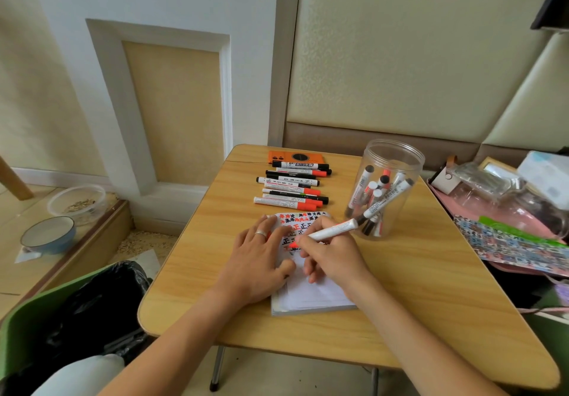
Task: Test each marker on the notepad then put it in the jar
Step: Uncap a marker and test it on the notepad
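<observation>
Testing red marker (332, 231) on notepad (308, 291), near the tabletop's (197, 241) front edge.
Right hand (331, 258) pinches it, tip down; left hand (257, 260) fingers spread, pinning the page; jar (386, 189) by right edge, untested row at back edge.

My right hand (331, 257) lies on the notepad (311, 294), gripping a marker (334, 230) whose tip touches the page just left of my fingers. My left hand (255, 260) rests flat on the pad's left edge, just beside my right. Beyond both hands a row of markers (292, 186) lies on the table (431, 303), with a flat device (295, 157) behind it. The jar (386, 186) stands ahead and right of my right hand, near it, with markers in it. A bin (77, 318) sits left of my left arm, off the table.
</observation>
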Motion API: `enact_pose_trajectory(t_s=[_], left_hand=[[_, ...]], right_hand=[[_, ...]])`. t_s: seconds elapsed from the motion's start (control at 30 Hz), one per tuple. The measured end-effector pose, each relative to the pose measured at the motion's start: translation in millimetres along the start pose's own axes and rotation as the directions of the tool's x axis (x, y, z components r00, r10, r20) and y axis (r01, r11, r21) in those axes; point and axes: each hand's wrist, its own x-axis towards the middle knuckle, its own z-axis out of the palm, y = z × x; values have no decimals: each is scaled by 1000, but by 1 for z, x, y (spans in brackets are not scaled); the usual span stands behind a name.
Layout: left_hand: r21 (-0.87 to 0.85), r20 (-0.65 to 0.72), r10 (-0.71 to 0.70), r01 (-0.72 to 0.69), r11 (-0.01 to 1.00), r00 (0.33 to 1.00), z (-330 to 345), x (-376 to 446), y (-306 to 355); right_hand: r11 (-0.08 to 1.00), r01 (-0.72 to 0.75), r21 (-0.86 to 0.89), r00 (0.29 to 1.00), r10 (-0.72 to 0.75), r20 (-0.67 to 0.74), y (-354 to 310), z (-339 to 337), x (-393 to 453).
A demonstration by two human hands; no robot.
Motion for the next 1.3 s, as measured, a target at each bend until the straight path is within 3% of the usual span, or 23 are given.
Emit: enact_pose_trajectory(t_s=[0.23, 0.37, 0.97, 1.3], left_hand=[[35, 93, 77, -80, 996, 993, -14, 1, -19], [84, 80, 117, -124, 989, 990, -11, -3, -23], [132, 54, 104, -110, 985, 993, -7, -5, -22], [136, 64, 100, -108, 985, 993, -6, -4, -23]], right_hand=[[998, 11, -55, 1000, -11, -3, 7, 0, -1], [996, 21, -85, 1000, -21, 11, 7, 0, -2], [981, 27, -193, 1000, -26, 8, 4, 3, -3], [982, -2, -188, 998, -10, -64, 4, 2, -4]])
